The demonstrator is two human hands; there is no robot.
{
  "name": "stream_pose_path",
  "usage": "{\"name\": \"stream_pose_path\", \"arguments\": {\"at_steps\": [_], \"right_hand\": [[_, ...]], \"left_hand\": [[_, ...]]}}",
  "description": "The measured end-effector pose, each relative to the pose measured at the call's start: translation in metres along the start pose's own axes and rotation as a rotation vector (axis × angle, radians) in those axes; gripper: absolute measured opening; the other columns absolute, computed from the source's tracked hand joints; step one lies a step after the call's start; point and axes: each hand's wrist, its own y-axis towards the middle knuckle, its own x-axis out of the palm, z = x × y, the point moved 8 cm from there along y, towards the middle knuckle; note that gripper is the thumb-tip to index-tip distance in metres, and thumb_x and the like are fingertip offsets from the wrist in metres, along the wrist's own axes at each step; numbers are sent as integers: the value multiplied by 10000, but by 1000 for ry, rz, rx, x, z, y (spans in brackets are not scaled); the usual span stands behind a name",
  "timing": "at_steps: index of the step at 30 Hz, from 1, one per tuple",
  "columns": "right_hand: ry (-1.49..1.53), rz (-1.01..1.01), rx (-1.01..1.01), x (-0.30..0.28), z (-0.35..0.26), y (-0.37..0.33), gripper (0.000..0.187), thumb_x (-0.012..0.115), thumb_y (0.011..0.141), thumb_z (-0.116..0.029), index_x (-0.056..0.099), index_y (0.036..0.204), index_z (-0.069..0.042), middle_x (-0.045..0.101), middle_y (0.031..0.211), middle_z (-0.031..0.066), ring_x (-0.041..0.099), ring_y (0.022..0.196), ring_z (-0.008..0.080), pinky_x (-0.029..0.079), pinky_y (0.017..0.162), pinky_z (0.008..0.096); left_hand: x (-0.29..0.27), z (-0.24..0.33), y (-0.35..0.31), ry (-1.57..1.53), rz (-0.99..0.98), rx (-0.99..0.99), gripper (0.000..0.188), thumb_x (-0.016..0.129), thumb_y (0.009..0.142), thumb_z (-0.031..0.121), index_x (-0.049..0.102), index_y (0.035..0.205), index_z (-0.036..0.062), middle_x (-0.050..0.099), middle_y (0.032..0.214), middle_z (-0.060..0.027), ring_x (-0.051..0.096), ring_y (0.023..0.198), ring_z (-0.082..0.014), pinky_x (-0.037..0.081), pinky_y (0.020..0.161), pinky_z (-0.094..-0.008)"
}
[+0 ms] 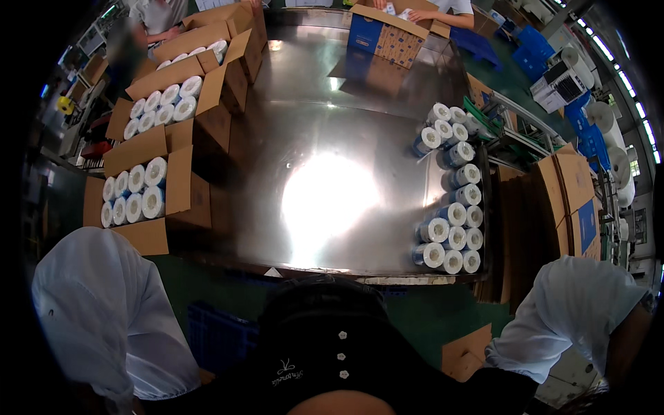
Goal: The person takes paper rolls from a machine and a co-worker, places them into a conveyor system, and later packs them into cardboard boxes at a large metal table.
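Note:
Both my arms, in loose white sleeves, bend outward at the sides: the left sleeve [90, 304] at the lower left, the right sleeve [574, 311] at the lower right. Neither hand can be made out; both lie out of sight or in the dark rim. Nearest my left arm stands an open cardboard box [178, 180] holding two rows of white rolls [153, 202] with blue wrapping. On the table's right side, nearer my right arm, several similar rolls [434, 254] stand upright in a group. The steel table [277, 138] lies in front of me.
More open boxes [220, 93] of rolls line the table's left edge. At the far end a person's hands [408, 14] are over a blue-printed box [387, 38]; another person [159, 21] stands far left. Flattened cartons [564, 200] stand right of the table.

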Motion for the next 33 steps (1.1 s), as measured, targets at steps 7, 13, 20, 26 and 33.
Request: {"name": "stream_pose_path", "arguments": {"at_steps": [7,13,20,26,33], "right_hand": [[-62,26,129,-3,38,-21,798,594,849,-575,368,1444,-93,325,1474,216,298,1374,373,283,1108,477],[-109,92,255,-20,64,-40,807,595,843,-583,363,1448,-100,311,1484,213,286,1381,373,276,1110,483],[-143,120,409,-10,97,-74,817,596,837,-591,358,1453,-110,294,1495,209,273,1388,373,268,1112,490],[-169,108,487,14,120,-77,826,597,831,-599,353,1458,-117,280,1505,205,261,1395,372,262,1114,496],[-192,106,571,32,149,-90,837,598,825,-607,348,1463,-126,263,1516,201,247,1402,372,254,1116,503]], "left_hand": [[15,-12,4,-22,-9,-32,332,446,992,280,586,1100,-1,575,1073,-136,578,967,-232,468,845,-314],[10,-7,7,-39,24,-28,334,446,990,288,580,1101,3,569,1066,-134,574,962,-230,465,841,-313],[16,8,17,-83,18,0,337,445,989,297,573,1101,7,562,1058,-131,570,957,-228,460,835,-311],[6,27,45,-132,76,87,339,444,988,305,567,1101,10,556,1051,-128,566,952,-227,457,831,-309],[-17,115,75,-241,129,392,342,443,986,314,560,1101,14,549,1043,-125,561,946,-225,453,825,-308]]}}
